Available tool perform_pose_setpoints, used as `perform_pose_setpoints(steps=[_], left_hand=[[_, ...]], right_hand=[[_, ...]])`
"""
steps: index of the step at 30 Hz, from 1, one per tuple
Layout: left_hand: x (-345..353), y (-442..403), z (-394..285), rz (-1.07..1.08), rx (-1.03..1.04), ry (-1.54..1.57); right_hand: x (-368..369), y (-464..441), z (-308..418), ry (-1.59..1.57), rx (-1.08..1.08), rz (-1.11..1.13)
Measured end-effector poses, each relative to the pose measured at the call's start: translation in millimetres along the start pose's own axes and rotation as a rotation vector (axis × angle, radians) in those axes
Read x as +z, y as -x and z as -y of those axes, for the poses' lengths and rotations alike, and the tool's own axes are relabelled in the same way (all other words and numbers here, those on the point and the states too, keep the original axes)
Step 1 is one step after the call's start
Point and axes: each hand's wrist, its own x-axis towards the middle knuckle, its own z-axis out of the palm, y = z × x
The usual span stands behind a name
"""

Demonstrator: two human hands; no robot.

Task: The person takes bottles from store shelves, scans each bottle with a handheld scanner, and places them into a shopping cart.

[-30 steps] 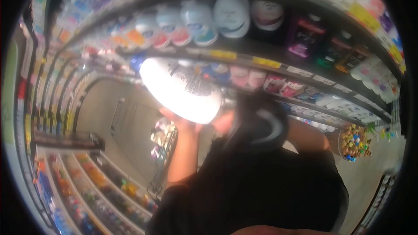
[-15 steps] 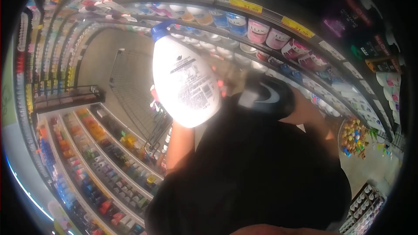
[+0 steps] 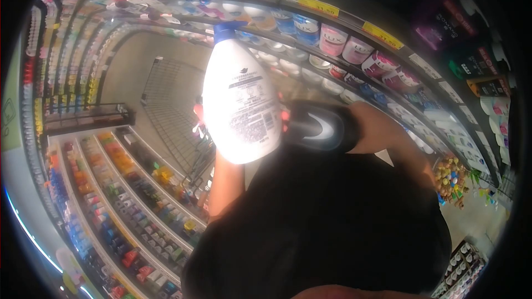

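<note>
Bottle (image 3: 244,102), white, blue pump (image 3: 224,30); held at left hand (image 3: 199,112), which wraps it from behind, mostly hidden. Long axis running away from the body, pump far, base near. Left forearm (image 3: 226,185) nearer, directly beneath the base; right forearm (image 3: 382,130) reaching in from the right, its hand's pose cannot be told. Back label: bird mark, dark band, barcode, small print illegible. Dark item (image 3: 321,127) with white curved mark, at right wrist. Beyond hands, rightward: pink bottles (image 3: 332,40), "LUX"; yellow price tag (image 3: 317,5), "31.50".
</note>
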Motion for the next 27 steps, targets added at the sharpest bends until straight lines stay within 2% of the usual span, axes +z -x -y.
perform_pose_setpoints(steps=[8,12,16,25,27], left_hand=[[1,-7,5,0.084,-0.057,-0.005],[-3,-7,8,0.042,-0.026,-0.05],[-15,1,9,-0.183,0.1,-0.32],[-3,-1,21,-0.138,0.131,-0.178],[-3,-2,21,-0.118,0.111,-0.192]], right_hand=[[-4,1,-6,-0.078,-0.063,0.016],[-6,1,-8,-0.061,-0.083,0.054],[-3,1,-13,-0.05,-0.112,0.029],[-5,3,-14,0.022,-0.035,0.102],[-6,6,-9,0.05,-0.057,0.054]])
